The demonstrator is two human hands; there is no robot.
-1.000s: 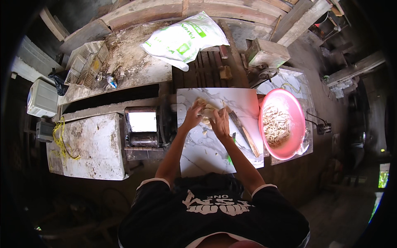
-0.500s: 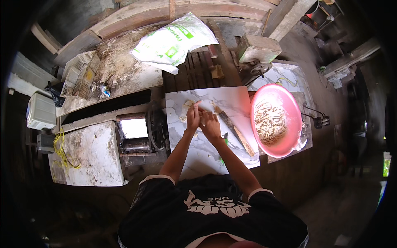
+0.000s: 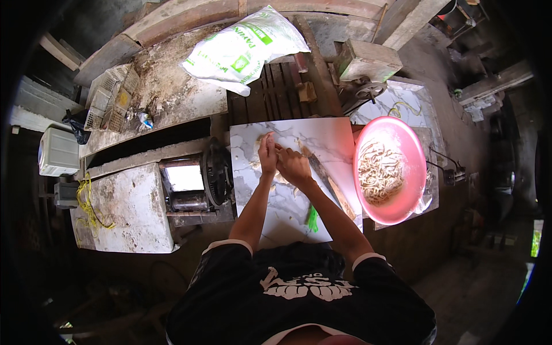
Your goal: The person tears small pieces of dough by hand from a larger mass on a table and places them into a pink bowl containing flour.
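My left hand (image 3: pixel 267 154) is over the marble-patterned board (image 3: pixel 247 201), its fingers stretched and close together. Against its palm side presses my right hand (image 3: pixel 294 166), fingers curled in; whatever lies between the two hands is hidden. Pale scraps that look like dough (image 3: pixel 280 177) lie on the board under and around the hands. To the right of my right hand a long, narrow wooden piece (image 3: pixel 329 181) rests at a slant. Nearer to me lies a bright green thing (image 3: pixel 312 219), partly beside my right forearm, its kind unclear.
A pink basin (image 3: pixel 422 172) of floury noodle-like strips (image 3: pixel 379 172) stands right of the board. On the left is a roller machine (image 3: pixel 190 201) with a dark wheel. Behind are a white sack (image 3: pixel 236 57), plastic crates (image 3: pixel 109 103) and a metal box with a handwheel (image 3: pixel 368 62).
My right hand has closed in more tightly against the left, its fingers more curled. The view has shifted slightly, and more of the green thing shows.
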